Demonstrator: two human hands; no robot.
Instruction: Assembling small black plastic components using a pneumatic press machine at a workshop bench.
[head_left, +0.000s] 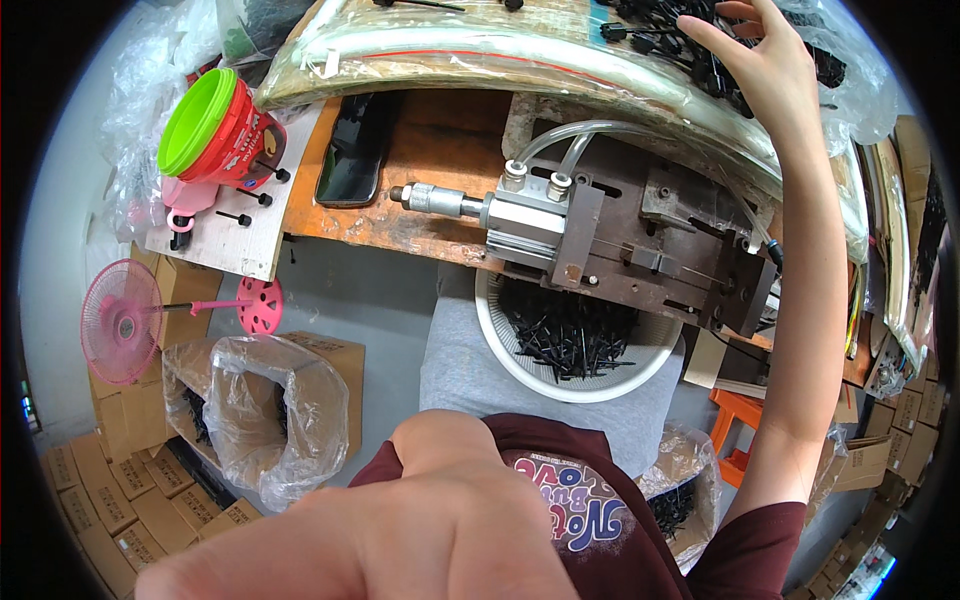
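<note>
Two hands: the right hand [765, 60], fingers spread, is reaching into black plastic parts [690, 40] heaped within reach above the pneumatic press [610, 235]; the left hand [400, 530] is hanging blurred, loosely curled and holding nothing.

There is one view only, from a camera worn on the person's head. It looks steeply down over the chest and lap to the worktop [420, 215] in front. The lens is very wide, so straight edges bend near the dark round rim. The left arm [400, 520] is very close to the lens and fills the lower part. The machine [620, 235] is near the middle, the floor and boxes [120, 490] lie far below at the left.
</note>
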